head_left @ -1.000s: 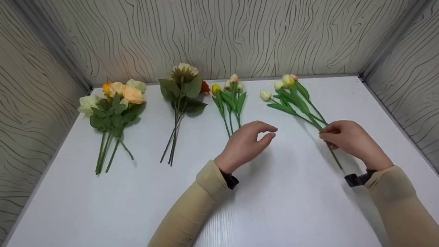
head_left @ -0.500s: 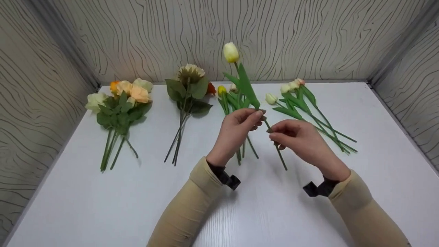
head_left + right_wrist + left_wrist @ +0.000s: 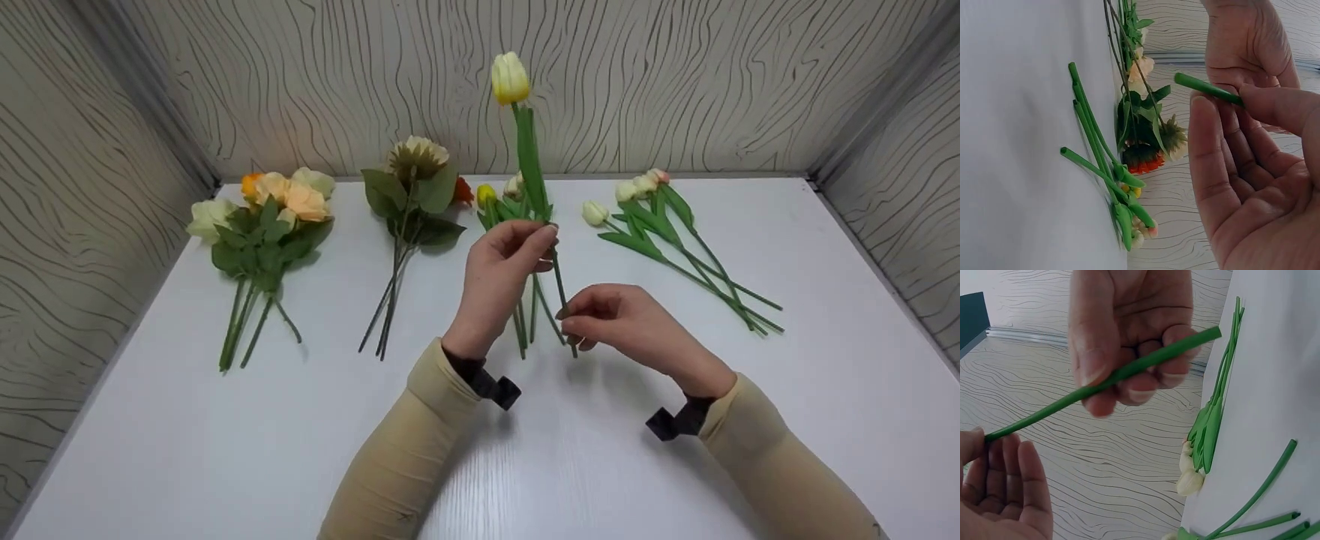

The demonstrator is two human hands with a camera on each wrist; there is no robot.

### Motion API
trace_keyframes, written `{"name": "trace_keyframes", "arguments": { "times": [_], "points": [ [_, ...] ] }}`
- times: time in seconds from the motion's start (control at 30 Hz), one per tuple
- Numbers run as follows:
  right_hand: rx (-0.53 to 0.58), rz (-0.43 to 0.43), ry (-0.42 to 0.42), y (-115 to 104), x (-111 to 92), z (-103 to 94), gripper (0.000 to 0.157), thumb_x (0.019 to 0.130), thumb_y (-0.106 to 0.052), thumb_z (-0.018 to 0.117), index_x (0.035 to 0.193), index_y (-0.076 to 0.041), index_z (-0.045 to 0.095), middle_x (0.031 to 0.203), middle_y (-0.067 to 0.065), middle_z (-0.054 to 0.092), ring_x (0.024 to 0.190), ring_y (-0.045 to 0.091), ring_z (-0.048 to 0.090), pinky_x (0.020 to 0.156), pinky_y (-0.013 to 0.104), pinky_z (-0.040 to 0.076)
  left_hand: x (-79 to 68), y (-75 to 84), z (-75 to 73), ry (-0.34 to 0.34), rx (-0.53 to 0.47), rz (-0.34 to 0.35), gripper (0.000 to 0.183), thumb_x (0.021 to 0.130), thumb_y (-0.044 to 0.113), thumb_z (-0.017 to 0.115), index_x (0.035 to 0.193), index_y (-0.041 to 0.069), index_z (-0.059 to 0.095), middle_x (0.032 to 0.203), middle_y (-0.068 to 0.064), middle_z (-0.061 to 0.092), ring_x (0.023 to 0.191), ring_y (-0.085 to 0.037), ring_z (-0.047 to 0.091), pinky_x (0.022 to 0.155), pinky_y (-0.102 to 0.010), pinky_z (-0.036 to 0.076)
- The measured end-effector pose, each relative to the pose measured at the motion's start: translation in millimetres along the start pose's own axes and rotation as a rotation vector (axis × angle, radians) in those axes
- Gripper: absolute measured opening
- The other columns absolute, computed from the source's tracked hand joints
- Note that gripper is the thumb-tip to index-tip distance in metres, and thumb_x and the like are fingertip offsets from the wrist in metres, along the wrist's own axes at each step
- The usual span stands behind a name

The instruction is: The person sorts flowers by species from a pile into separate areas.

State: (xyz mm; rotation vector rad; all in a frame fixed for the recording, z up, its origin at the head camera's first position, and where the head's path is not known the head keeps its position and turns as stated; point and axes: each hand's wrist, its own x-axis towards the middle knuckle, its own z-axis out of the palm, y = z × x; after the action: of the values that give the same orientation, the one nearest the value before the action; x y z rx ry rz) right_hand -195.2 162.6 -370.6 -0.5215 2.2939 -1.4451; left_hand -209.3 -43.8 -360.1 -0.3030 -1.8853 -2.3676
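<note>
A single tulip [image 3: 511, 78] with a pale yellow-white bloom stands nearly upright in front of me, its long green leaf below the head. My left hand [image 3: 504, 274] pinches its stem just under the leaf. Lower down, near the cut end, my right hand [image 3: 626, 330] pinches the same stem between thumb and fingers. In the left wrist view the stem [image 3: 1145, 363] runs across between both hands. Behind the left hand lies a bunch of tulips [image 3: 534, 315], partly hidden by it. Another bunch of tulips [image 3: 652, 217] lies to the right.
At the far left lies a bunch of roses [image 3: 274, 225] in peach, orange and cream. Between it and the left hand is a dark-leaved bunch with a cream flower [image 3: 418, 157] and an orange-red one [image 3: 463, 191]. All lie on a white table [image 3: 247, 450] before a patterned wall [image 3: 337, 82].
The right hand came from the right bunch with one tulip, and the left hand took hold of its stem. Since then the tulip has risen and straightened while the right hand slid toward its lower end.
</note>
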Motion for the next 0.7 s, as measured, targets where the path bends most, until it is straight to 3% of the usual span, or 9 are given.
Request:
{"name": "trace_keyframes", "arguments": {
  "times": [0.2,0.47,0.57,0.7],
  "points": [
    [0.010,0.006,0.000,0.5,0.9,5.6,0.025,0.095,-0.031,0.076,0.105,-0.008,0.075,0.092,0.010,0.074,0.083,0.029,0.070,0.083,0.051,0.058,-0.5,0.2,-0.7,0.006,-0.027,-0.006,0.019,0.099,0.021,0.071,0.113,0.008,0.072,0.104,-0.011,0.069,0.095,-0.027,0.067,0.085,-0.038,0.060],
    [-0.004,0.018,0.066,2.1,0.7,7.7,0.027,0.095,-0.032,0.076,0.108,-0.008,0.076,0.091,0.008,0.074,0.082,0.027,0.070,0.083,0.055,0.057,1.2,-8.8,-1.1,-0.015,-0.010,-0.057,0.018,0.098,0.018,0.073,0.113,0.008,0.072,0.105,-0.012,0.070,0.095,-0.028,0.070,0.085,-0.038,0.060],
    [0.009,0.013,0.071,2.1,1.7,8.4,0.029,0.096,-0.032,0.075,0.109,-0.007,0.075,0.093,0.011,0.073,0.083,0.028,0.070,0.082,0.050,0.058,3.2,-12.2,-9.8,0.009,0.015,-0.080,0.019,0.098,0.017,0.073,0.113,0.006,0.071,0.105,-0.013,0.069,0.094,-0.027,0.070,0.085,-0.038,0.060],
    [0.028,-0.008,0.089,3.8,-2.1,0.1,0.031,0.098,-0.036,0.072,0.111,-0.008,0.075,0.097,0.018,0.072,0.088,0.036,0.070,0.079,0.040,0.060,9.8,-16.2,-30.8,0.042,0.079,-0.162,0.021,0.099,0.019,0.072,0.115,0.006,0.071,0.107,-0.013,0.068,0.095,-0.027,0.070,0.085,-0.036,0.060]
  ]
}}
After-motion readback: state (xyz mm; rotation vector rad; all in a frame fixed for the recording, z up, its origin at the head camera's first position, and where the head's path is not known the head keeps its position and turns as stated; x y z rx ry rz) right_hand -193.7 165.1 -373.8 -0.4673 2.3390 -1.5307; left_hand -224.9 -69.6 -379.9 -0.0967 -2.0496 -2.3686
